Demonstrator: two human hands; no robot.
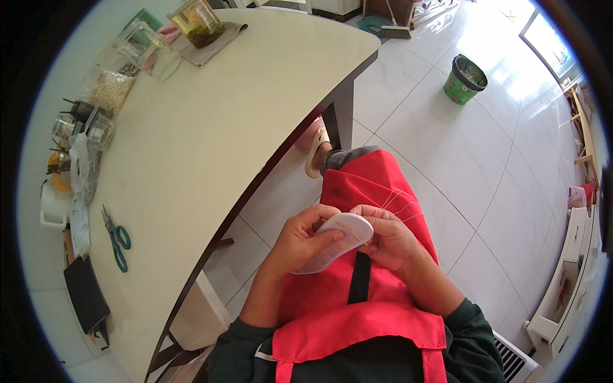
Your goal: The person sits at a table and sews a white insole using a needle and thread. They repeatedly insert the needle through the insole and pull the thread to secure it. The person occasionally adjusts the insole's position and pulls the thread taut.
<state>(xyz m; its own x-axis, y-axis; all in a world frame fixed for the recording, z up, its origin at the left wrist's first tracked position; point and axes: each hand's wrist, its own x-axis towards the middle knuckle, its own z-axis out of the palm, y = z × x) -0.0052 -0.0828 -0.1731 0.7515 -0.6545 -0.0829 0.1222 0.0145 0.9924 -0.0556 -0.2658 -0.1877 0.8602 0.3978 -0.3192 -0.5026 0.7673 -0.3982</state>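
Note:
Above my lap, over a red apron (354,191), both hands hold a white shoe insole (330,246) with a pale multicoloured pattern. My left hand (306,237) grips its left side, the thumb lying across the patterned face. My right hand (390,234) is at the insole's right edge, fingers pinched around its tip; a thin yellowish item, perhaps a needle, shows at the fingertips. Fine pale thread (404,203) trails in loops over the apron just beyond my right hand. Green-handled scissors (116,239) lie partly spread on the table to the left.
A cream table (191,124) with a dark edge curves along my left. Glass jars (196,24), bagged food (111,91), a white mug (55,206) and a black case (87,294) line its far side. On the tiled floor stands a green bin (462,86); drawers (560,297) are at right.

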